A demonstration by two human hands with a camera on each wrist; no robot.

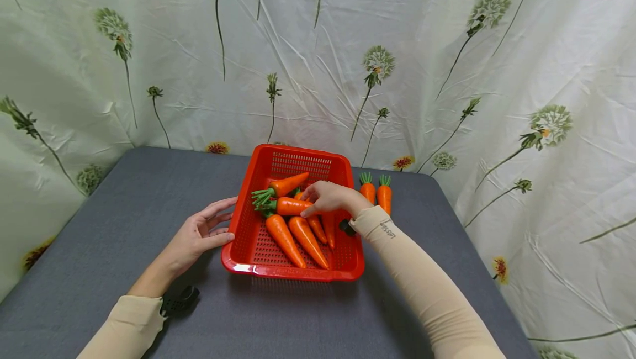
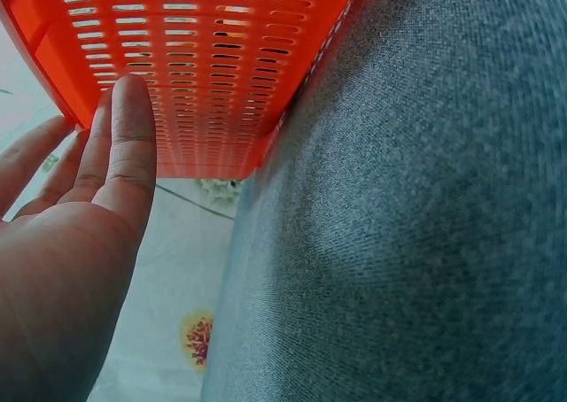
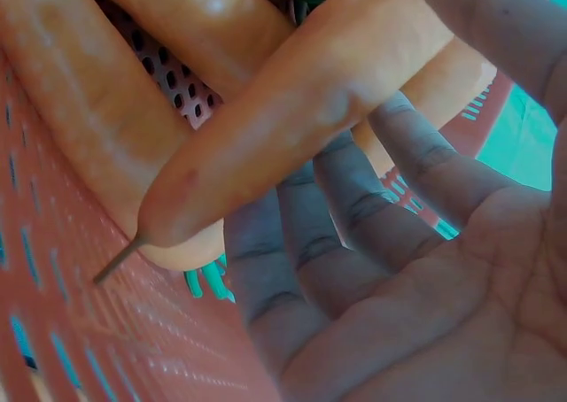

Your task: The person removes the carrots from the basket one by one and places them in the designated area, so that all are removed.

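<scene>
A red plastic basket [image 1: 293, 274] with slotted walls holds several orange carrots, some with green tops. My right hand [image 1: 329, 196] reaches into it and holds a carrot [image 1: 292, 206] between the thumb and fingers. That carrot lies across the others, its green top pointing left. In the right wrist view the fingers [image 3: 354, 198] curl under its body, and its thin root tip shows at lower left. My left hand [image 1: 196, 235] is at the basket's left side, fingers fairly straight against the outer wall and thumb at the rim.
Two more carrots [image 1: 367, 190] lie on the grey tabletop [image 1: 189, 188] just right of the basket, partly hidden by my right forearm. A pale curtain [image 1: 308, 61] with dandelion prints hangs behind the table and along its sides.
</scene>
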